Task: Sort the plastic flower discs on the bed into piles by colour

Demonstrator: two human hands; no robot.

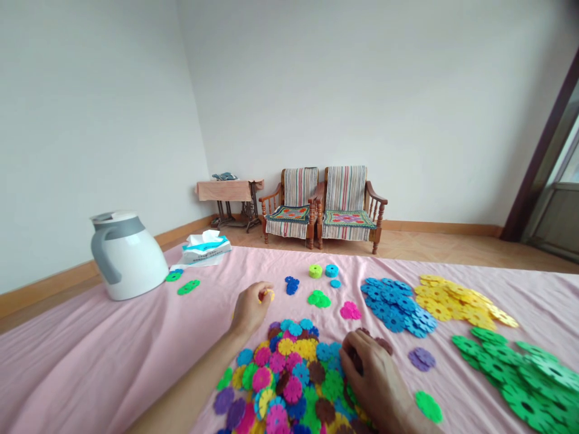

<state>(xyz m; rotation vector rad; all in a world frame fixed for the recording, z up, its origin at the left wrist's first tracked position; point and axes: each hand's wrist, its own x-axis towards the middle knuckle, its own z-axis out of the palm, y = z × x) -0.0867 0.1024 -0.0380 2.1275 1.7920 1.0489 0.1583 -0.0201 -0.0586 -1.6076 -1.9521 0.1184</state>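
Flanking one mixed disc pile (294, 386), left hand (251, 306), right hand (371, 366), two armchairs (347, 208)

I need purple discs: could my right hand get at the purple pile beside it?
Probably yes: the purple pile lies just right of the right hand, with only pink cloth showing between.

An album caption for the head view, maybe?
Left hand holding a yellow piece, right hand at the edge of a colourful disc pile, on pink cloth.

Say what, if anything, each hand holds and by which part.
The left hand holds a yellow disc by its edge; whether the right hand grips anything cannot be told.
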